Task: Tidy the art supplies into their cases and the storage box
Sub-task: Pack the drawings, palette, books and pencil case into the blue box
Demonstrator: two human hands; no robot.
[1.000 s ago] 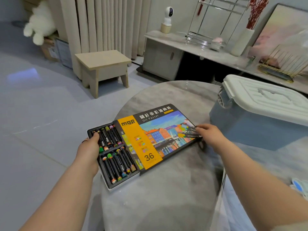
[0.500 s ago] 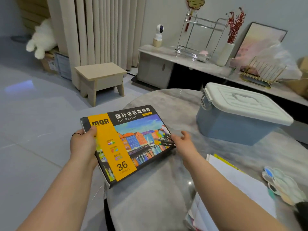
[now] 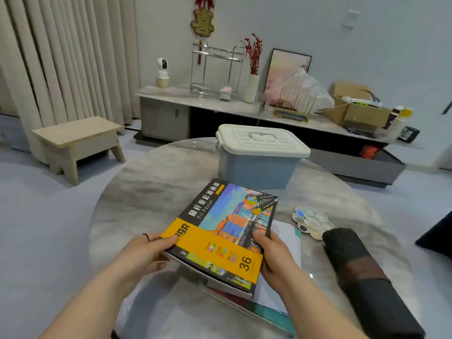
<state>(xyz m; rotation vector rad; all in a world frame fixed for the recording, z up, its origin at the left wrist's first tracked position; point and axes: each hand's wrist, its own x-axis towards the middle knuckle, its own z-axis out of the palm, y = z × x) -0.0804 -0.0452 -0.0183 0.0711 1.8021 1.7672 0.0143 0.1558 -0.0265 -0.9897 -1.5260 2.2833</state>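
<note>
The pastel box (image 3: 227,231) is held closed and tilted just above the near part of the bench (image 3: 151,192). Its left edge is gripped by the left hand (image 3: 144,250) and its right edge by the right hand (image 3: 274,258), with fingers curled round it on both sides. One case is thus judged packed, though not yet stowed.

The storage box (image 3: 259,167) stands at the far side of the bench with its lid (image 3: 261,140) shut, so it must be opened first, and both hands are occupied. Left out are a palette (image 3: 311,222) to the right, a black roll (image 3: 362,272) at the near right, and papers (image 3: 286,243) lying under the held box. Most of the tidying is judged to remain. What the roll contains cannot be told.
</note>
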